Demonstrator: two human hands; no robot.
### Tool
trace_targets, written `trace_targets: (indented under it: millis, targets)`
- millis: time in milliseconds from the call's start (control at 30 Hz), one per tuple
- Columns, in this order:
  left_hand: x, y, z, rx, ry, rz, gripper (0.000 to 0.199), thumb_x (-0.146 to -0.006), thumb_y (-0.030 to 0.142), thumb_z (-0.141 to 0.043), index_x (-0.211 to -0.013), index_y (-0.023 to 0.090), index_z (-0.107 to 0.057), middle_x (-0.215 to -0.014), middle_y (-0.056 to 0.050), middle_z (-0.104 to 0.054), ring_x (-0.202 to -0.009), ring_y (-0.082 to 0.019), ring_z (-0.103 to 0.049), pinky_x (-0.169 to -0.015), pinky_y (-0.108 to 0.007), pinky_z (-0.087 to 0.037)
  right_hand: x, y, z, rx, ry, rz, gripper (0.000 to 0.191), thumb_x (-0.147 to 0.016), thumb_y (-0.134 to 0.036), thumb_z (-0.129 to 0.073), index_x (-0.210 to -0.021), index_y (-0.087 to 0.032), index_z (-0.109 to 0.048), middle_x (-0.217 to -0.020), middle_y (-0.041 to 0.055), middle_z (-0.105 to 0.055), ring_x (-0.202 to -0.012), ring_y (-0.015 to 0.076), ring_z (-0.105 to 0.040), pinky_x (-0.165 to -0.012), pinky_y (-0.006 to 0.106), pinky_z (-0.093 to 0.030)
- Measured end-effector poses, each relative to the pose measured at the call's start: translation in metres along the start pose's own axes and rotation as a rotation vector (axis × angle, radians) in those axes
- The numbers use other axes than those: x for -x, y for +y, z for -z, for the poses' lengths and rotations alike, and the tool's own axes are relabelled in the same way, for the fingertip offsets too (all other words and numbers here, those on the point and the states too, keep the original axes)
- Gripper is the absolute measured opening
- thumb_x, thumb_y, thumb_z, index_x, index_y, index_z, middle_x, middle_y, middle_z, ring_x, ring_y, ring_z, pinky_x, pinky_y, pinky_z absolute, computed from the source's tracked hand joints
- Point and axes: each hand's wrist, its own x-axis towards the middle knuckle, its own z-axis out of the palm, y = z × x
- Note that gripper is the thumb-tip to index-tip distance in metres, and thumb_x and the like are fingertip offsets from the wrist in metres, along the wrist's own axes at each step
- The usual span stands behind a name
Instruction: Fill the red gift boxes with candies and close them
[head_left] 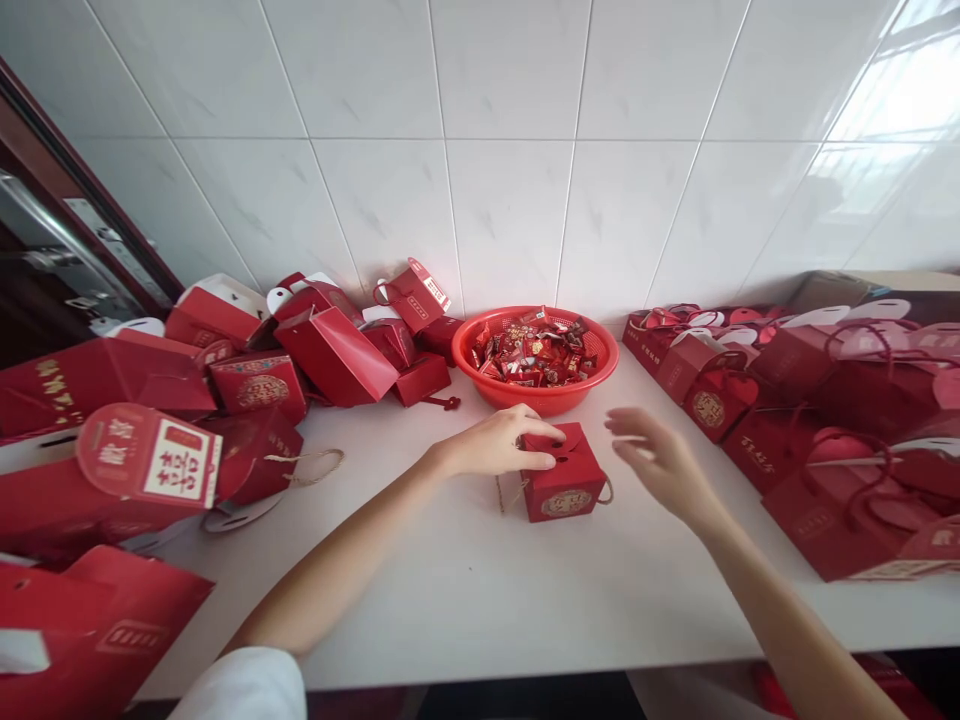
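Note:
A small red gift box (562, 480) with a gold emblem on its front stands upright on the white table. Twine handles loop at its left and right sides, and its top flaps are folded over. My left hand (510, 440) grips it from the upper left, with thumb and fingers across the top. To the right of the box, my right hand (656, 460) hovers apart from it, slightly blurred, its fingers spread and holding nothing. Just behind the box sits an orange-red plastic basket (536, 400) full of wrapped candies (532, 350).
Many red boxes (337, 355) are heaped on the left, some tilted or lying over. More red boxes with handles (802, 460) crowd the right side. White wall tiles (510, 220) rise behind the table (450, 600), whose front edge is near me.

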Motion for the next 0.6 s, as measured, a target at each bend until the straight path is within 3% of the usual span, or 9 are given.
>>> trace_targets:
  millis: [133,233,333,433,533,600]
  targets:
    - [0.002,0.004,0.0,-0.007,0.026,0.03,0.05,-0.087,0.049,-0.065,-0.133,0.029,-0.066,-0.124,-0.006,-0.06,-0.102,-0.021,-0.061,-0.094,-0.03,-0.047,-0.01,-0.005,-0.016,-0.105,-0.245,-0.175,0.032,-0.079,-0.025,-0.06,-0.108,-0.023,-0.07,-0.121,0.0088,-0.071,-0.112,0.0272,-0.066,-0.098,0.046,-0.052]
    - [0.002,0.005,-0.002,0.013,0.064,0.047,0.049,-0.083,0.047,-0.07,-0.128,0.028,-0.069,-0.12,-0.005,-0.063,-0.101,-0.021,-0.062,-0.095,-0.031,-0.047,-0.013,-0.013,-0.017,-0.192,-0.371,-0.21,0.018,-0.076,-0.032,-0.061,-0.086,-0.02,-0.07,-0.099,0.0066,-0.076,-0.096,0.0241,-0.069,-0.092,0.041,-0.053]
    - [0.001,0.004,-0.005,0.052,0.129,0.062,0.047,-0.079,0.046,-0.075,-0.122,0.026,-0.073,-0.12,-0.006,-0.064,-0.1,-0.023,-0.063,-0.095,-0.035,-0.049,-0.01,-0.02,-0.009,-0.322,-0.346,-0.289,0.016,-0.073,-0.035,-0.065,-0.072,-0.019,-0.063,-0.077,0.0033,-0.072,-0.076,0.019,-0.066,-0.078,0.035,-0.054]
    - [0.002,0.007,-0.004,0.159,0.192,0.073,0.049,-0.073,0.039,-0.08,-0.118,0.024,-0.073,-0.124,-0.009,-0.064,-0.102,-0.025,-0.064,-0.094,-0.039,-0.052,-0.007,-0.03,0.005,-0.574,-0.279,-0.391,0.021,-0.073,-0.037,-0.07,-0.076,-0.02,-0.059,-0.062,-0.0011,-0.063,-0.062,0.0152,-0.06,-0.069,0.032,-0.052]
    - [0.009,0.018,0.007,0.459,0.213,0.069,0.047,-0.074,0.035,-0.078,-0.117,0.021,-0.07,-0.128,-0.01,-0.065,-0.098,-0.024,-0.068,-0.09,-0.041,-0.055,-0.006,-0.046,0.025,-0.751,-0.203,-0.412,0.031,-0.073,-0.039,-0.077,-0.093,-0.02,-0.063,-0.064,-0.0019,-0.062,-0.063,0.0144,-0.06,-0.07,0.031,-0.052]
    - [0.017,0.026,0.017,0.679,0.237,0.031,0.045,-0.078,0.036,-0.076,-0.118,0.018,-0.068,-0.128,-0.011,-0.065,-0.094,-0.022,-0.07,-0.09,-0.042,-0.055,-0.008,-0.063,0.038,-0.774,-0.143,-0.317,0.036,-0.074,-0.038,-0.078,-0.102,-0.021,-0.064,-0.074,0.0011,-0.067,-0.073,0.0154,-0.064,-0.075,0.031,-0.053]
